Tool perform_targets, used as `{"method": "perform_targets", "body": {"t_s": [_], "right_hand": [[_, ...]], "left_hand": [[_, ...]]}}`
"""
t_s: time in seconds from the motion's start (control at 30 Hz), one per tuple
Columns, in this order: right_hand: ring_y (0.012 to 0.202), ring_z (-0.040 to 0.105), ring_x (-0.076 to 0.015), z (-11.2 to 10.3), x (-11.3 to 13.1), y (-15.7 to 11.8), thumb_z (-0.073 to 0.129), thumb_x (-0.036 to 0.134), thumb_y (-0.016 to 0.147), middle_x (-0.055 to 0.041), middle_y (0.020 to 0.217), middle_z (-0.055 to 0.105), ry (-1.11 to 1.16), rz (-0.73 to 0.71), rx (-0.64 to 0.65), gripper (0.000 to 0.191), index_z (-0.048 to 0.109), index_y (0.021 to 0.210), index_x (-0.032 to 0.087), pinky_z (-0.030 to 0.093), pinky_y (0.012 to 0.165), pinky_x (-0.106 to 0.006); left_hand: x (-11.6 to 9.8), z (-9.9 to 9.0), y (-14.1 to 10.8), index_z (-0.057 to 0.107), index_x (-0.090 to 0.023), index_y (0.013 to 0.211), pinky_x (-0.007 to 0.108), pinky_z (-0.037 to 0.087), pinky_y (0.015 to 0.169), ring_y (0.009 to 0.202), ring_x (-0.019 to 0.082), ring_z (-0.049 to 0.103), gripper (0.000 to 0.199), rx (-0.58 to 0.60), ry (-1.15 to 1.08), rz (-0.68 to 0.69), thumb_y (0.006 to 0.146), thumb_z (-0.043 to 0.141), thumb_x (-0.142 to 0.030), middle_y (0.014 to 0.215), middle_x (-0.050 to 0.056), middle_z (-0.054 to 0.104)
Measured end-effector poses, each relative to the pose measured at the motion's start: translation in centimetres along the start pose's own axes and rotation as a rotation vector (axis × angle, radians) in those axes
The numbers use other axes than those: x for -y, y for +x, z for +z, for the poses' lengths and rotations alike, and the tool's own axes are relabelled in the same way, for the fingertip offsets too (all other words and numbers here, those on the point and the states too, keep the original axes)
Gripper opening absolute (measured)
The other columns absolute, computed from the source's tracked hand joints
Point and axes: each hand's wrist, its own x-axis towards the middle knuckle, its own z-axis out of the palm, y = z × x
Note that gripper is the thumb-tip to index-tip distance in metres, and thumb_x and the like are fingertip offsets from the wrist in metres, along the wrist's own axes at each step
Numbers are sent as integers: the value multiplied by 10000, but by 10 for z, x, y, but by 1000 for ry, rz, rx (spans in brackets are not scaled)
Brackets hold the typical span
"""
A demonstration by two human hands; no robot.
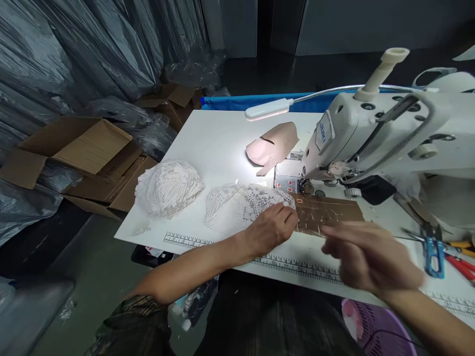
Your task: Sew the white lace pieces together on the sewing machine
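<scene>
My left hand [273, 226] is closed in a pinch on the right end of a white lace piece [250, 202], just in front of the needle area of a white sewing machine [347, 133]. Motion blurs my right hand [374, 254], raised over the table's front right; its fingers look curled, but I cannot make out anything in them. Between the two hands lies a brown board [326, 212] with thread scraps on it. A thick pile of white lace pieces [168, 188] rests on the left. Behind the lace sits a pinkish-beige folded piece [274, 143].
A small lamp [269, 110] on a bendable neck lights the white table [215, 143]. Blue-handled scissors [434, 257] and red-handled snips [460, 267] lie at the right. Cardboard boxes [81, 148] stand left of the table, and a purple basket [382, 326] is below its front edge.
</scene>
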Motion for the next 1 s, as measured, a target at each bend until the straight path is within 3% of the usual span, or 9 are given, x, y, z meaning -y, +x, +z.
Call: {"method": "perform_targets", "body": {"t_s": [0.1, 0.23, 0.33, 0.43, 0.53, 0.73, 1.0], "right_hand": [[553, 651, -146, 13, -27, 13, 547, 193, 906, -16, 757, 726, -40, -16, 44, 231, 654, 1106, 234, 503, 488, -257], [675, 667, -166, 21, -56, 26, 535, 261, 913, -72, 904, 734, -5, 298, 162, 238, 670, 1084, 166, 522, 587, -282], [671, 645, -167, 24, -62, 29, 533, 248, 886, -52, 850, 718, 55, 474, 194, 252, 678, 1076, 169, 494, 597, -288], [692, 623, -157, 25, -57, 27, 544, 180, 831, -38, 851, 699, 67, 468, 195, 266, 680, 1060, 180, 469, 638, -290], [713, 593, -145, 26, -50, 23, 581, 167, 800, -34, 870, 669, 92, 417, 193, 284, 665, 1071, 175, 450, 663, -288], [660, 528, -112, 27, -44, 22, 600, 170, 808, -9, 798, 613, 213, 390, 195, 231, 658, 1031, 162, 416, 606, -254], [597, 485, -86, 26, -46, 22, 601, 168, 823, 8, 738, 586, 246, 359, 155, 114, 660, 919, 151, 395, 553, -228]], "left_hand": [[4, -1, -1, 627, -66, 1033, 312, 553, 831, 920, 188, 621, 233, -21, -77, -18, 950, 410, -48, 998, 130, 675], [13, -4, -1, 684, -139, 1025, 358, 560, 885, 1053, 213, 627, 290, -83, -342, -121, 905, 441, -37, 1158, 123, 659], [16, -11, 2, 701, -159, 997, 351, 565, 866, 994, 189, 669, 354, -60, -567, -277, 830, 439, 10, 1101, 79, 701], [15, -16, 8, 699, -176, 938, 334, 553, 841, 906, 182, 691, 224, -43, -712, -500, 810, 549, -72, 971, 31, 736], [15, -17, 11, 665, -187, 899, 336, 532, 814, 888, 194, 685, 98, -23, -770, -632, 819, 655, -243, 930, 22, 734], [16, -15, 13, 564, -196, 1044, 327, 492, 810, 906, 190, 677, 262, -11, -860, -675, 834, 675, -306, 919, 19, 736], [16, -20, 16, 582, -191, 1050, 366, 471, 899, 886, 190, 686, 257, 12, -894, -702, 836, 683, -292, 866, 13, 748]]}}
